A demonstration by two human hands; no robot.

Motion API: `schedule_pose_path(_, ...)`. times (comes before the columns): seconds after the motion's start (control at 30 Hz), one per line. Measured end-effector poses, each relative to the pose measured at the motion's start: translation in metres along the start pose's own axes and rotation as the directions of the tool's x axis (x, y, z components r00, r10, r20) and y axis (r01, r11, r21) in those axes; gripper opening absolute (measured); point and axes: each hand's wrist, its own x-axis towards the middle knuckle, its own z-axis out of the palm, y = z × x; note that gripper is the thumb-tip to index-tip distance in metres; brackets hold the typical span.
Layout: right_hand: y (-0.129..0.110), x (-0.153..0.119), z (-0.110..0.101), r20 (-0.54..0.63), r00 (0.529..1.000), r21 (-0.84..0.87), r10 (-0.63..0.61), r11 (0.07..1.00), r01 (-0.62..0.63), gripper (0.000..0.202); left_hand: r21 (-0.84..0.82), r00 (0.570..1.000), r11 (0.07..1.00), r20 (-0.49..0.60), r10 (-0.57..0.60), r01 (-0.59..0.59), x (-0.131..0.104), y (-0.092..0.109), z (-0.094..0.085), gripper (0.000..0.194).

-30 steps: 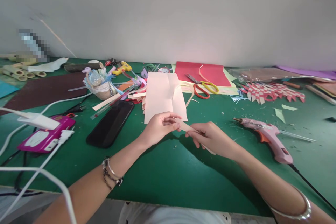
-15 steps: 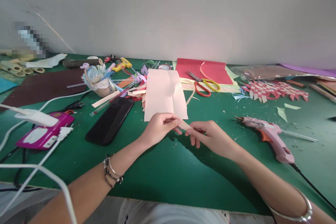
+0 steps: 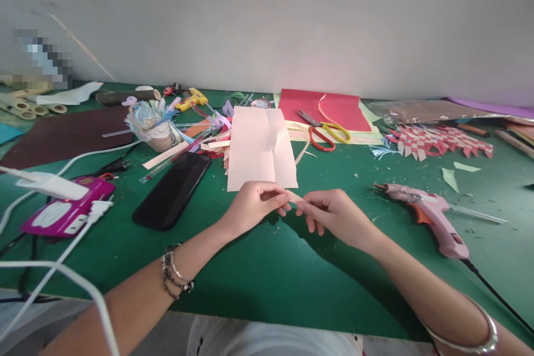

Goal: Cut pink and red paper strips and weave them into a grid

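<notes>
Between my two hands is a short pale pink paper strip (image 3: 295, 198), held just above the green table. My left hand (image 3: 257, 203) pinches its left end between thumb and fingers, and my right hand (image 3: 329, 210) pinches the right end. Fingers cover most of the strip, so its full length is hidden. Right behind the hands lies a creased pale pink paper sheet (image 3: 252, 150). A red paper sheet (image 3: 346, 108) is farther back, with scissors (image 3: 323, 129) with orange and yellow handles resting at its front edge.
A pink glue gun (image 3: 434, 211) lies at right, its black cord running off the table (image 3: 267, 283). Woven red-and-white paper (image 3: 434, 141) sits behind it. At left are a black phone (image 3: 173, 192), a purple power strip (image 3: 69, 208) with white cables, and a decorated pot (image 3: 154, 125).
The view has shifted slightly. Both hands still grip the strip, and less of it shows between the fingers. Nothing else on the table has visibly moved.
</notes>
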Motion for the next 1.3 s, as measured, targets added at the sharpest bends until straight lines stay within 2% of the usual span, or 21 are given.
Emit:
schedule_pose_path(0.3,0.001,-0.002,-0.001,-0.017,0.999,-0.033,0.035,0.999,-0.035,0.034,0.088,0.999,0.996,0.025,0.024,-0.026,-0.001,0.002,-0.001,0.025)
schedule_pose_path(0.57,0.003,-0.002,-0.002,-0.004,1.0,-0.007,-0.003,1.0,0.003,0.034,0.168,0.998,0.984,0.026,0.057,-0.06,-0.001,0.004,-0.004,0.027)
schedule_pose_path(0.8,0.003,-0.002,-0.003,-0.001,1.0,0.013,0.012,1.0,-0.012,0.033,0.198,0.996,0.978,0.074,0.055,-0.069,-0.001,0.005,-0.006,0.026)
schedule_pose_path(1.13,0.001,-0.003,-0.006,0.058,0.998,0.038,-0.006,0.999,0.004,0.03,0.134,0.998,0.991,0.057,0.009,-0.017,0.001,0.008,-0.013,0.026)
schedule_pose_path(1.3,0.0,-0.002,-0.01,0.053,0.999,0.074,-0.015,0.997,0.011,0.032,0.144,1.0,0.99,-0.021,0.0,0.004,0.006,0.009,-0.026,0.027)
